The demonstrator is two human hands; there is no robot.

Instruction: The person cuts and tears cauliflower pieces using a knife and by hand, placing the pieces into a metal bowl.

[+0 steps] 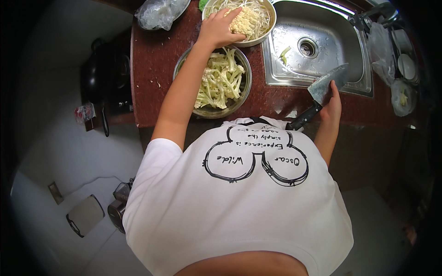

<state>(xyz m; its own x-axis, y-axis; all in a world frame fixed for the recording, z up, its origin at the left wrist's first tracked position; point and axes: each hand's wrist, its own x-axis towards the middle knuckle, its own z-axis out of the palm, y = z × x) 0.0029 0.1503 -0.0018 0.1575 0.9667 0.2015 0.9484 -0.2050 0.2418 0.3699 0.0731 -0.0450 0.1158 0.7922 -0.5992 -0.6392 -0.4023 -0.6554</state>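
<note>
At the top, my left hand spans a pale cauliflower head, its fingers and thumb around it. The head lies on bean sprouts in a white round bowl. Below, partly behind my left forearm, cut cauliflower florets fill a metal bowl. My right hand holds a cleaver-like kitchen knife near the join of blade and handle. Its blade reaches over the sink's near right edge, and the black handle points down left towards my shirt.
A steel sink with a green vegetable scrap lies at the upper right. Plastic bags and white dishes stand to its right. A plastic-covered bowl stands upper left; a black wok is beyond the counter's left edge.
</note>
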